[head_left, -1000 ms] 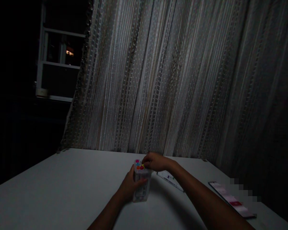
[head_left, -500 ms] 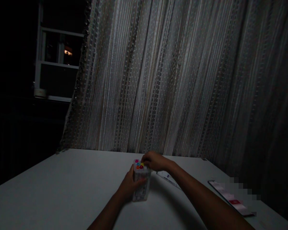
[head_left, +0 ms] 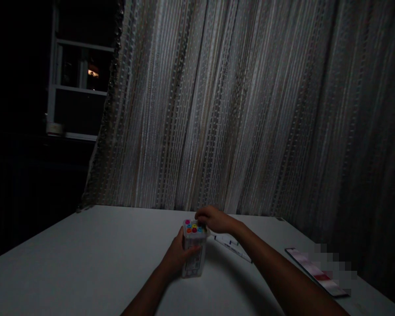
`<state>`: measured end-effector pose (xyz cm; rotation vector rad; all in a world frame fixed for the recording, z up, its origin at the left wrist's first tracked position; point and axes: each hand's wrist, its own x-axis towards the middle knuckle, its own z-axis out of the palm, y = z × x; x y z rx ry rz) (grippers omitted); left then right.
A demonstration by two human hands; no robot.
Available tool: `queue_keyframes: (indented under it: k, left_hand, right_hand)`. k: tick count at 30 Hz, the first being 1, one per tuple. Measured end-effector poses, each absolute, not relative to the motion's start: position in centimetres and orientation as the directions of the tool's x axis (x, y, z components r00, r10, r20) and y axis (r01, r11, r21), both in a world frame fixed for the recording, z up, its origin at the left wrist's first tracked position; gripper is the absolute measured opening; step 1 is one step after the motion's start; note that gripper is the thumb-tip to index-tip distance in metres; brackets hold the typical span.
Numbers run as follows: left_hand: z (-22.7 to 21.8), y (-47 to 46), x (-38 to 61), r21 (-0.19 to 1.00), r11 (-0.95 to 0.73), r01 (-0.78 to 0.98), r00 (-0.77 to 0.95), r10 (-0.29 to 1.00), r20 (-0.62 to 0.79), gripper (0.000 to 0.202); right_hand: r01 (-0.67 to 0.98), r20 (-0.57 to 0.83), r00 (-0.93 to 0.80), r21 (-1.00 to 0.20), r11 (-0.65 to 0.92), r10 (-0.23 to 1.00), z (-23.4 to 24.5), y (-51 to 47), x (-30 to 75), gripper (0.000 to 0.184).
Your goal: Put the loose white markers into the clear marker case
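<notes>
A clear plastic box of markers [head_left: 194, 259] stands upright on the white table [head_left: 85, 259], with several coloured marker caps [head_left: 193, 228] showing at its open top. My left hand [head_left: 177, 256] wraps around the box's left side and grips it. My right hand [head_left: 213, 219] hovers over the far right edge of the caps, fingers curled and touching them; whether it pinches one marker I cannot tell in the dim light.
A white card or lid [head_left: 232, 246] lies flat just right of the box. A long colour-swatch strip [head_left: 317, 272] rests near the table's right edge. A striped curtain [head_left: 237, 109] hangs behind the table, and a dark window [head_left: 77, 87] is at the far left.
My right hand has shifted slightly back and to the right over the marker caps, so more caps show. The left hand and the box stay put.
</notes>
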<state>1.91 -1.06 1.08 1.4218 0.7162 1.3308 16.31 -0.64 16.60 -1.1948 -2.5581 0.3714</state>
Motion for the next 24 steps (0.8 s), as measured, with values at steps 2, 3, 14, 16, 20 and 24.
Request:
queue_keyframes:
  k: [2, 3, 14, 16, 20, 24]
  left_hand:
    - [1.11, -1.21, 1.87, 0.918, -0.325, -0.225, 0.215, 0.903, 0.373, 0.070]
    - [1.12, -1.28, 1.84, 0.915, -0.329, -0.233, 0.215, 0.900, 0.378, 0.070]
    - [1.05, -1.23, 1.75, 0.906, -0.352, -0.234, 0.207, 0.893, 0.400, 0.069]
    - [1.06, -1.26, 1.78, 0.909, -0.342, -0.237, 0.203, 0.898, 0.391, 0.070]
    - [1.03, -1.25, 1.83, 0.910, -0.323, -0.258, 0.210, 0.901, 0.379, 0.072]
    - [0.91, -1.05, 1.85, 0.906, -0.330, -0.266, 0.209, 0.897, 0.388, 0.072]
  right_hand:
    - [0.699, 0.192, -0.585, -0.373, 0.610, 0.788, 16.60, -0.12, 16.70, 0.024]
    - [0.701, 0.203, -0.579, -0.371, 0.609, 0.790, 16.59, 0.04, 16.88, 0.024]
    - [0.730, 0.191, -0.565, -0.338, 0.595, 0.802, 16.20, -0.25, 17.26, 0.026]
    - [0.727, 0.180, -0.570, -0.345, 0.594, 0.802, 16.21, -0.27, 17.22, 0.027]
    - [0.729, 0.174, -0.563, -0.357, 0.584, 0.808, 16.29, -0.36, 17.19, 0.027]
    - [0.735, 0.182, -0.554, -0.352, 0.580, 0.813, 16.28, -0.30, 17.28, 0.026]
